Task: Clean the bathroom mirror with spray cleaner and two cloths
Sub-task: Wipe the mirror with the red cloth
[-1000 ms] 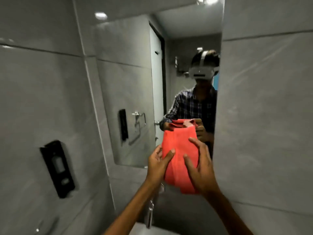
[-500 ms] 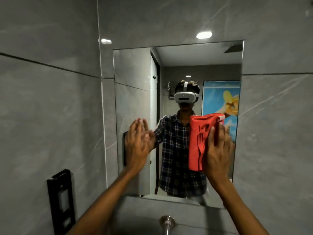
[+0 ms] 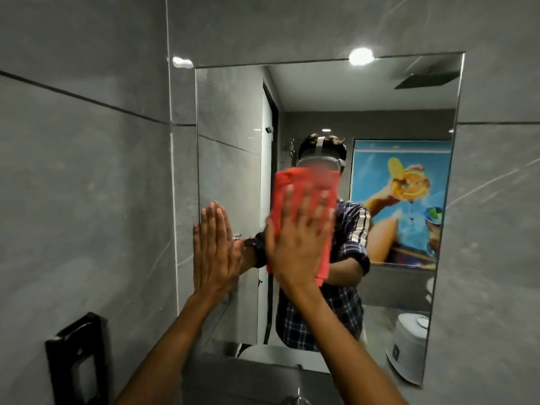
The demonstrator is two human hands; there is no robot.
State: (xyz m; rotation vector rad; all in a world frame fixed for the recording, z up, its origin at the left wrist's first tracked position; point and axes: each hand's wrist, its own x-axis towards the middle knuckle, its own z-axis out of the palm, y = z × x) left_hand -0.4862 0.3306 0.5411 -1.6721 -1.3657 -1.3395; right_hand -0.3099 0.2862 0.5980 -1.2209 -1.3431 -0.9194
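Note:
A frameless rectangular mirror [image 3: 388,118] hangs on the grey tiled wall ahead. My right hand [image 3: 295,244] presses a folded red cloth [image 3: 292,182] flat against the glass near its middle, fingers spread over the cloth; both are motion-blurred. My left hand [image 3: 211,249] lies flat on the mirror's left edge, fingers together, holding nothing. No spray bottle or second cloth is in view.
A black wall-mounted fixture [image 3: 77,358] sits low on the left wall. The top of a metal tap [image 3: 295,400] shows at the bottom edge. The mirror reflects a person in a checked shirt, a door, a colourful poster and a white container.
My right hand has slid the red cloth leftward and up, from the mirror's right side to its middle. My left hand stays flat at the left edge. The view has moved closer.

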